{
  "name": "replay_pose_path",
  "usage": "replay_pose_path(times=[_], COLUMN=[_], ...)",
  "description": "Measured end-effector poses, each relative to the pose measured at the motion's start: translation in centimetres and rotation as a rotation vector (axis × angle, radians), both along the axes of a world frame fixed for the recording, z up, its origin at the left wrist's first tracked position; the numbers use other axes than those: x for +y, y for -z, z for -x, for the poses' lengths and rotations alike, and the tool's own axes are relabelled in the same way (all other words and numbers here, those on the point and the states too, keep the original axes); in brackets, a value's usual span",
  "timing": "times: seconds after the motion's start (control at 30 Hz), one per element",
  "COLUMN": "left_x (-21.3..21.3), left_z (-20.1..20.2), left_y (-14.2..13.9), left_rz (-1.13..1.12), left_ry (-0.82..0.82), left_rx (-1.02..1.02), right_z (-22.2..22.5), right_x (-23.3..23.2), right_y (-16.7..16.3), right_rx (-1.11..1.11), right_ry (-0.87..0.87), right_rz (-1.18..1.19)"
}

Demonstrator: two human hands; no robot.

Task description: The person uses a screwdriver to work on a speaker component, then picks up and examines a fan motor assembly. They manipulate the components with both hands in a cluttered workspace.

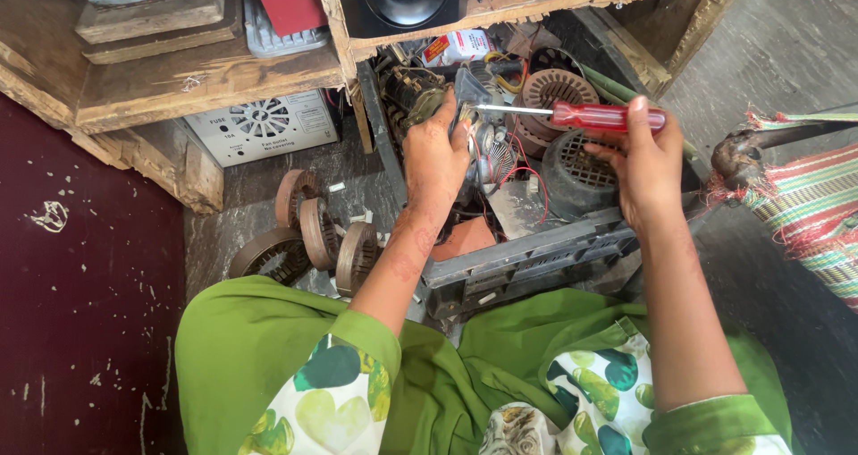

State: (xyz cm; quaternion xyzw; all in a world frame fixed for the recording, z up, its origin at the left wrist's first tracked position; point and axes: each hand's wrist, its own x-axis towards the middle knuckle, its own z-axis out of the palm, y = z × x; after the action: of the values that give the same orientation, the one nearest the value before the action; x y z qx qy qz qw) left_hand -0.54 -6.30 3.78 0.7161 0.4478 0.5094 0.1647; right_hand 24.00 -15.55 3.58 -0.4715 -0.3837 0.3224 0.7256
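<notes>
My left hand grips a small motor assembly with metal housing and red wires, holding it above a dark plastic crate. In my right hand is a screwdriver with a red translucent handle. Its thin metal shaft points left, and the tip meets the top of the motor assembly near my left fingers. Both arms reach forward from green sleeves over my lap.
The crate holds motor parts: a round dark fan cover, a copper-wound stator, wires. Several stator rings lie on the floor at left. A wooden shelf stands behind, with a grey metal box under it. A striped woven mat lies at right.
</notes>
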Motion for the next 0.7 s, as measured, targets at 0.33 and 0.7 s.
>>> replay_pose_path(times=[0.33, 0.7], left_x=[-0.4, -1.2], left_z=[0.1, 0.1], left_y=[-0.6, -1.0], left_rz=[0.056, -0.032], left_ry=[0.014, 0.071], left_rx=[0.033, 0.162], right_z=[0.1, -0.1], right_x=[-1.5, -1.1], right_y=[0.1, 0.0], right_rx=[-0.080, 0.038], right_ry=[-0.035, 0.089], right_rz=[-0.259, -0.121])
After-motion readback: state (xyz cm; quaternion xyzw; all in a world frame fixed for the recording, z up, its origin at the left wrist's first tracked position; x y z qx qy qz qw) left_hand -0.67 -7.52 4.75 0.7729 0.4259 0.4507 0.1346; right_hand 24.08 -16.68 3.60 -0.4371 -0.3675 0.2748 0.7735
